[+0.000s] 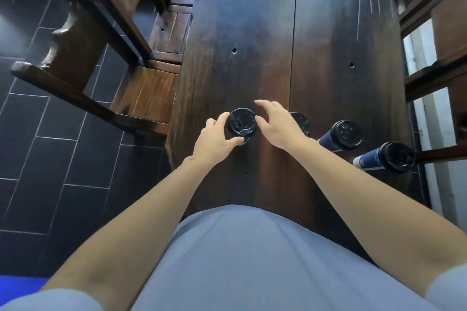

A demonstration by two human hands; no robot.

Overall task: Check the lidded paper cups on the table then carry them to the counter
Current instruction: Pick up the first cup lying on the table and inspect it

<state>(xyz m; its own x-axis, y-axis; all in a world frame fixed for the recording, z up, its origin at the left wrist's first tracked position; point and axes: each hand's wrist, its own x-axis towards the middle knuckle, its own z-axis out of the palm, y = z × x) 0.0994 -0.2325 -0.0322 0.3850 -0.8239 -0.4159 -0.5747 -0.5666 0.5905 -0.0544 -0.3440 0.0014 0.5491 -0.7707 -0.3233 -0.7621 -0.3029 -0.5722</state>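
Both bare forearms reach forward over the dark wooden table [265,33]. The left hand [214,140] curls round the near-left side of a black-lidded paper cup [242,123], thumb and fingers forming the grip on it. The right hand [275,125] has its fingers spread loosely, its thumb at the lid's right rim; whether it presses there is unclear. Behind that hand a second cup [302,122] is mostly hidden. Two more navy cups stand to the right [342,135], [386,159], the last close to the table's right edge. Wooden chairs [101,58] crowd the left side; the far tabletop lies open
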